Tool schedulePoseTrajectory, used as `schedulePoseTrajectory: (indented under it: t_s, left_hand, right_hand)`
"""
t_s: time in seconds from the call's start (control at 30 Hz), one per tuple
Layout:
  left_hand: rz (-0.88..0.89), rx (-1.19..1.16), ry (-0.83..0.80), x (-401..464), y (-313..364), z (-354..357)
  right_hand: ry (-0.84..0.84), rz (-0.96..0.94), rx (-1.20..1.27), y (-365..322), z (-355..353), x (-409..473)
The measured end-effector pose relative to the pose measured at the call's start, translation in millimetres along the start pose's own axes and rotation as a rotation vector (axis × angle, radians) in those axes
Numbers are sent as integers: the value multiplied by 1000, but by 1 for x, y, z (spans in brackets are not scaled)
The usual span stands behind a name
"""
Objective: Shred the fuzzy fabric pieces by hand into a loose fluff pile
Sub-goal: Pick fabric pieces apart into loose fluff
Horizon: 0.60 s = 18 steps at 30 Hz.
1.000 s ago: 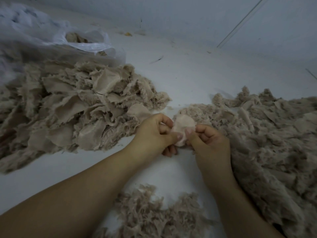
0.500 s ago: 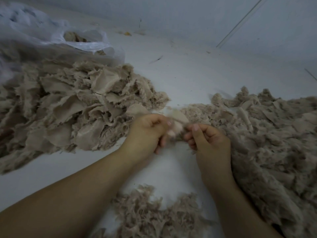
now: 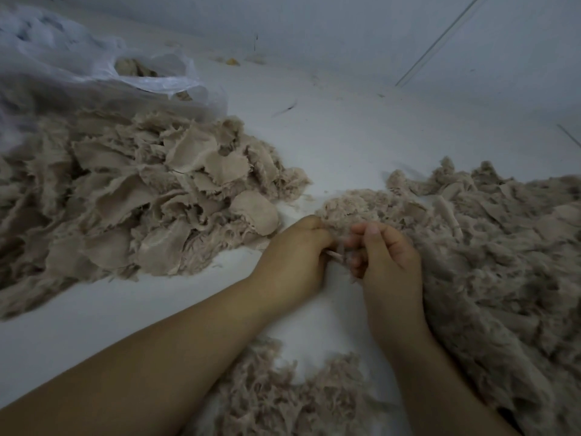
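Fabric piece (image 3: 338, 254) sits mid-frame, pinched between my left hand (image 3: 295, 250) & right hand (image 3: 385, 256), both clenched on it. Big pile of whole pieces (image 3: 141, 199) at left is untouched; fluff pile (image 3: 487, 247) at right is large. I'd guess approx. halfway.

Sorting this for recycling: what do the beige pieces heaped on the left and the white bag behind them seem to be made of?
The beige pieces look like pile fabric, probably synthetic plush: smooth matte woven backing on one face, fuzzy frayed edges. The fibre itself cannot be told. The white bag looks like thin plastic film: translucent, crinkled, with a slight sheen.
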<state>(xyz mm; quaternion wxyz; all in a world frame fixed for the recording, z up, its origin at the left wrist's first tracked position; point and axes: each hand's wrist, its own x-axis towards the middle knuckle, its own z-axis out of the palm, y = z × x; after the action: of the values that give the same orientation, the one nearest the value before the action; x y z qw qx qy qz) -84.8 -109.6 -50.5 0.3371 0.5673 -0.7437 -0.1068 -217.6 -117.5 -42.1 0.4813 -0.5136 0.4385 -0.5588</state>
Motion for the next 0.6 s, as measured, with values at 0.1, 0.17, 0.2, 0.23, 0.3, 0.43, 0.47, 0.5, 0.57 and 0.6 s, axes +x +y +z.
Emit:
schedulePoseTrajectory:
  t_s: [0.1,0.17,0.2,0.23,0.3,0.43,0.47,0.5,0.57,0.6]
  left_hand:
    - [69,-159,43,-4,0,-5]
    - [135,-252,50,-7,5,-8]
    - [173,-288,48,-7,7,-9]
    - [204,-311,53,-8,8,-9]
    - [225,-343,118,-9,10,-10]
    - [120,-362,336,-13,9,-14]
    - [98,-366,352,-15,9,-16]
    - [75,-374,370,-16,8,-17]
    - [21,-395,431,-18,6,-19]
    - [-10,-405,457,-18,4,-20]
  right_hand:
    - [-109,-29,-98,2,1,-1]
    - [-161,-56,-175,4,0,-1]
    - [-159,-51,-197,5,0,-1]
    - [-141,-44,-208,6,1,-1]
    - [-94,-21,-204,6,2,-1]
    - [-96,46,-173,8,2,2]
    - [-93,50,-194,8,2,3]
    - [-82,49,-210,9,1,4]
    - [-23,50,-214,10,1,5]
    - [14,50,-205,9,1,4]
